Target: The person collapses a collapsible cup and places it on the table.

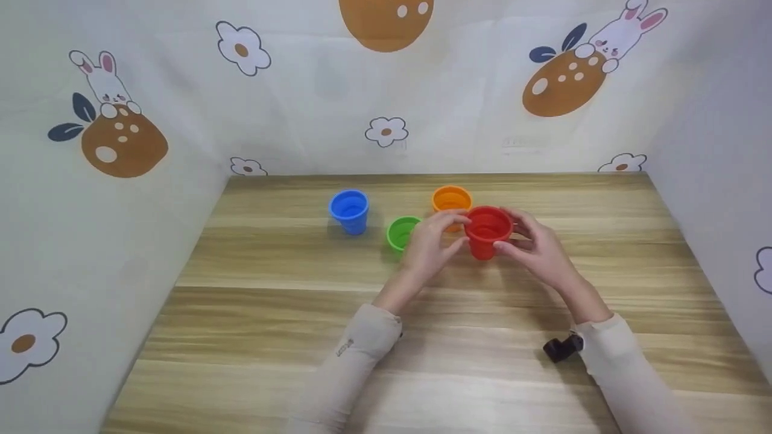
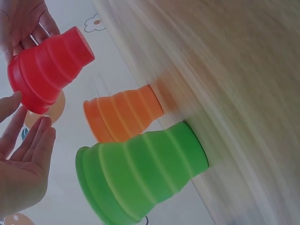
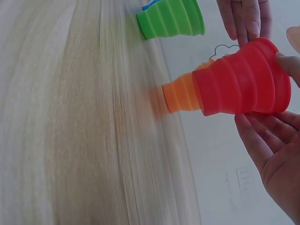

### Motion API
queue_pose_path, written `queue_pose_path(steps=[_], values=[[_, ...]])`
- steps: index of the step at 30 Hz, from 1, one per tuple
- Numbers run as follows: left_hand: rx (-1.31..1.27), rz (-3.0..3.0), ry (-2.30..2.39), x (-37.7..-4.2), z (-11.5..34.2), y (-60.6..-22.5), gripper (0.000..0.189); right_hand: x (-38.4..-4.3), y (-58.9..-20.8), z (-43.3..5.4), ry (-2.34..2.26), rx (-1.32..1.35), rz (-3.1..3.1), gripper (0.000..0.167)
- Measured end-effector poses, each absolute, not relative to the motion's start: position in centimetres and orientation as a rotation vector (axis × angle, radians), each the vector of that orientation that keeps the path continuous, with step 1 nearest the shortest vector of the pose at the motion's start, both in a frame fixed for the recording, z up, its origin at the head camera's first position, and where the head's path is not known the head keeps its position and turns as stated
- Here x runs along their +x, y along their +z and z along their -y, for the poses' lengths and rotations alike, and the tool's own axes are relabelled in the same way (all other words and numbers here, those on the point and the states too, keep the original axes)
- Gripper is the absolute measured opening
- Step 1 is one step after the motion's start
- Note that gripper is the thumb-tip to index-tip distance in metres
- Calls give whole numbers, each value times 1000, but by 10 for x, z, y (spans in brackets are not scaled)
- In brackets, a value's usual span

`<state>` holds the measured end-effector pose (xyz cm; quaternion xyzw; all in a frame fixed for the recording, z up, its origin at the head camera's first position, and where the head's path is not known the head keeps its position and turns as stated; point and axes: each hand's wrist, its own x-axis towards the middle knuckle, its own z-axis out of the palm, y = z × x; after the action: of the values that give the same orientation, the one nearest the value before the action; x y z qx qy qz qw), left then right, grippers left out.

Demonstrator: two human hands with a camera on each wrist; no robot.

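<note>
A red ribbed cup [image 1: 483, 248] is held mouth up above the table, its base clear of the wood in both wrist views. My right hand [image 1: 541, 250] grips it from the right, with the thumb at the rim and fingers along the side, as the right wrist view [image 3: 286, 164] shows. From the left, my left hand [image 1: 429, 244] holds the rim between thumb and fingers. Behind the hands an orange cup [image 2: 123, 115] stands upright, partly hidden in the head view. Close to my left hand is an upright green cup [image 2: 140, 173], which that hand partly covers in the head view.
A blue cup [image 1: 350, 211] stands upright at the back left of the wooden table [image 1: 271, 337]. Pale patterned cloth [image 1: 325, 90] rises behind the table and along its sides. A small black device [image 1: 561, 348] sticks out from the right sleeve.
</note>
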<state>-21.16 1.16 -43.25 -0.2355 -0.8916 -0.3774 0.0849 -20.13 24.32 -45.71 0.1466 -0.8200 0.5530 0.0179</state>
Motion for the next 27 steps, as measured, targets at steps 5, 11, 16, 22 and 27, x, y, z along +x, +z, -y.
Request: queue_pose_path(steps=[5,11,16,22,27], values=[[-780,2684,-993,-210,-9,-431,32,-202,-458,-241,1718,475,2540,67],[-878,2673,-871,-209,-6,-430,32,-202,-459,-239,1705,501,2540,65],[-922,2643,-827,-208,-3,-431,31,-201,-459,-237,1705,501,2547,65],[-954,2605,-790,-207,1,-431,29,-201,-458,-235,1722,511,2550,63],[-961,2587,-821,-207,3,-431,28,-200,-457,-234,1723,521,2556,62]])
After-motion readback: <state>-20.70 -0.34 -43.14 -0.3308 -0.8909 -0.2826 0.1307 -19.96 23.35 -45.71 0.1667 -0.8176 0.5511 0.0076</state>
